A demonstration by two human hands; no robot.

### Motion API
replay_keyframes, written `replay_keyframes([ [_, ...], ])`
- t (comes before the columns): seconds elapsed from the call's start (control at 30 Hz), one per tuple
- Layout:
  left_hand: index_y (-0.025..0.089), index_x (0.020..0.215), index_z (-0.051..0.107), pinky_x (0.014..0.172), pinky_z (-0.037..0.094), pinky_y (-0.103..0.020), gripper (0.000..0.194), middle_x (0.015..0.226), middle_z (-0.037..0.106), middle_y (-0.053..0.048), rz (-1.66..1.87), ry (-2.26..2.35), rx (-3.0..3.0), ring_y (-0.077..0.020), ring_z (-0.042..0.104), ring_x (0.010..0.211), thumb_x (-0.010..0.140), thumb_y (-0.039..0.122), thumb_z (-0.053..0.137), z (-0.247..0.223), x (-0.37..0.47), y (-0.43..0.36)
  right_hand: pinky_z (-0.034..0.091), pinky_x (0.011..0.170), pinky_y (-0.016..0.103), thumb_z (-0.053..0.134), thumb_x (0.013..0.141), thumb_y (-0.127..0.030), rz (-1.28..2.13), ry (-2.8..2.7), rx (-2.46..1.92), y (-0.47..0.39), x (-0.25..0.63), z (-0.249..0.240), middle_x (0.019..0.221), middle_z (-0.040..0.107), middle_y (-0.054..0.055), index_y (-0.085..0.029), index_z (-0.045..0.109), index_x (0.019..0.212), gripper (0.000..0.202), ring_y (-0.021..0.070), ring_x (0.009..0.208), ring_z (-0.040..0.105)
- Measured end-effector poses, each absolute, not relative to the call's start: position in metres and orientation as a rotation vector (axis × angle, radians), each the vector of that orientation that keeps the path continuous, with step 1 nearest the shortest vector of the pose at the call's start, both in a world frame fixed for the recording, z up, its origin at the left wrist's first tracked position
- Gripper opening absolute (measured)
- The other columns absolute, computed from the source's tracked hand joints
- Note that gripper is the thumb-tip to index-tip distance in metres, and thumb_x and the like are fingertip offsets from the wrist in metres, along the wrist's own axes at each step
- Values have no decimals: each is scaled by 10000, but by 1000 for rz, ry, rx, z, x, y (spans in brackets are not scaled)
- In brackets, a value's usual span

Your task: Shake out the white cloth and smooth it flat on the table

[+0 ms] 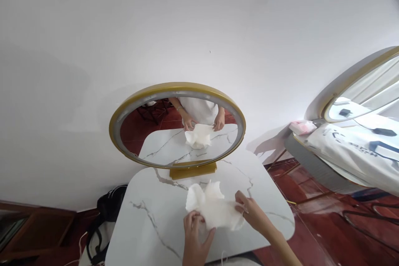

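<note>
White sheet point(215, 212), soft and crumpled, lies on the near half of the marbled table point(134, 237), in front of the mirror stand; tissue or thin cloth, I can't tell from here. Far edge sticks up in two ruffled lobes, the near right part looks flatter.

Left hand point(195, 232): at the near left edge, fingers half curled onto the sheet, thumb spread away from them. I can't tell whether it grips or just presses. Right hand point(251, 212): thumb and fingers nearly closed, pinching the right edge.

Handling, my judgement: the sheet looks flimsy, so I'd want the left fingertips to anchor it lightly while the right works its edge in small, low pulls. Even tension across both hands should limit tearing and fresh creases; a hard tug on one corner is the risk. Spreading the lobes before pressing anything flat seems wise.

Outward: gold base point(193, 170) just beyond the sheet, carrying a round mirror point(177, 129) that reflects both hands and the sheet; handy check on the far side. Black bag point(112, 203) left of the table. Right, well apart: second mirror point(368, 87), pink packet point(302, 127), white fabric with dark lettering point(349, 149).
</note>
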State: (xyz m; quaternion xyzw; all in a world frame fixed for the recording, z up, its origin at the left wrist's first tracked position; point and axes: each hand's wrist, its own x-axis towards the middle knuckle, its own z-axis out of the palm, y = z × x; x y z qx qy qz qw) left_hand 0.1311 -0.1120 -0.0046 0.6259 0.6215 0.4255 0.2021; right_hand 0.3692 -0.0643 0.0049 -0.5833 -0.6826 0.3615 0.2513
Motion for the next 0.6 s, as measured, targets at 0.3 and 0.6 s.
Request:
replay_keyframes([
  [0.3,230,987,618,833,504,-408,311,926,638,-64,819,1761,1770,-233,611,917,936,407,368,-8,100,-127,434,733,294,469,772,-166,1076,-1903,-1875,-98,365,-10,843,665,56,-201,598,828,145,209,824,600],
  [0.6,277,1130,608,1100,246,-605,444,1549,270,-85,314,1454,2501,-364,275,1392,704,180,689,47,69,-53,460,806,309,382,868,-204,1000,-1969,-1556,-87,377,56,924,674,68,-213,614,875,232,198,881,623],
])
